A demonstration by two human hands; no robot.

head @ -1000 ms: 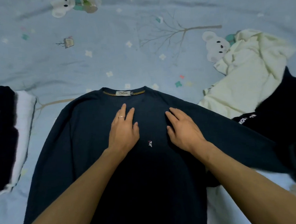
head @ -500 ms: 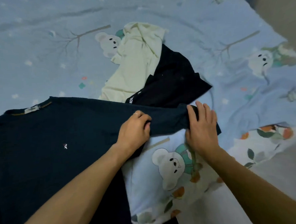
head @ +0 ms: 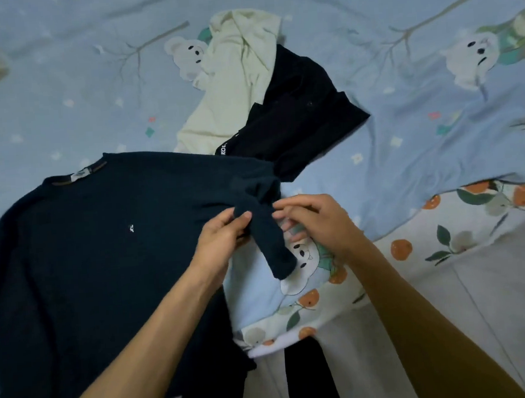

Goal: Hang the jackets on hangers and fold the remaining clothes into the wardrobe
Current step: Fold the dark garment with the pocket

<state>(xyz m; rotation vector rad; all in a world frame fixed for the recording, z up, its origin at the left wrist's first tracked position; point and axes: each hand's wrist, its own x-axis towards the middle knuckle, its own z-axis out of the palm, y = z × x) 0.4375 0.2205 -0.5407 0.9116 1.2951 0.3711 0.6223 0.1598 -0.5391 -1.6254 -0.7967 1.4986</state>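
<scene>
Now both hands (head: 224, 241) (head: 315, 223) on sweater sleeve (head: 266, 238).

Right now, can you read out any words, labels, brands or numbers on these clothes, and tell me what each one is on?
"KOL": white letters on the band of the black garment, cut off by the navy sweater.
Neck label of the navy sweater: too blurred to read.
Small white chest logo on the navy sweater: an emblem, no legible text.
Cream garment: no text visible.
</scene>
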